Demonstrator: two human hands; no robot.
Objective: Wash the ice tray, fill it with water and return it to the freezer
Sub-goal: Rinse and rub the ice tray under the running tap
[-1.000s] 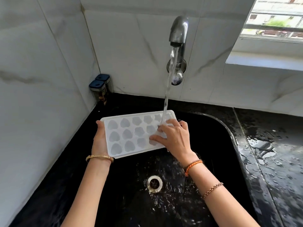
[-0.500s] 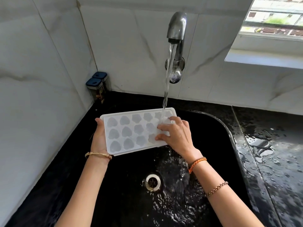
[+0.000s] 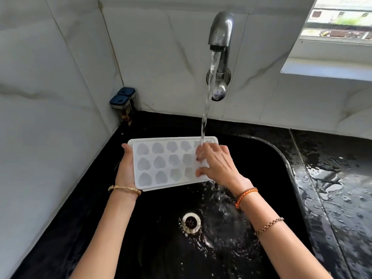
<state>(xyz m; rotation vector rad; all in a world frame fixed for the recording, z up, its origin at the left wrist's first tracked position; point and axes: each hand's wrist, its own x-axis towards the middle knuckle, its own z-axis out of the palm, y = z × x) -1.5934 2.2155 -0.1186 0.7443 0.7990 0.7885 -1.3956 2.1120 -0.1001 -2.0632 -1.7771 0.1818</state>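
Over the back left part of the black sink (image 3: pixel 281 158), a white ice tray (image 3: pixel 161 164) sits level under the running tap (image 3: pixel 220 31). The left hand (image 3: pixel 125 170) grips the tray's left end, fingers curled beneath and thumb on its rim. The right hand (image 3: pixel 217 164) rests on the tray's right end, fingers bent into the wet moulds where the stream lands. Water splashes toward the drain (image 3: pixel 190 221).
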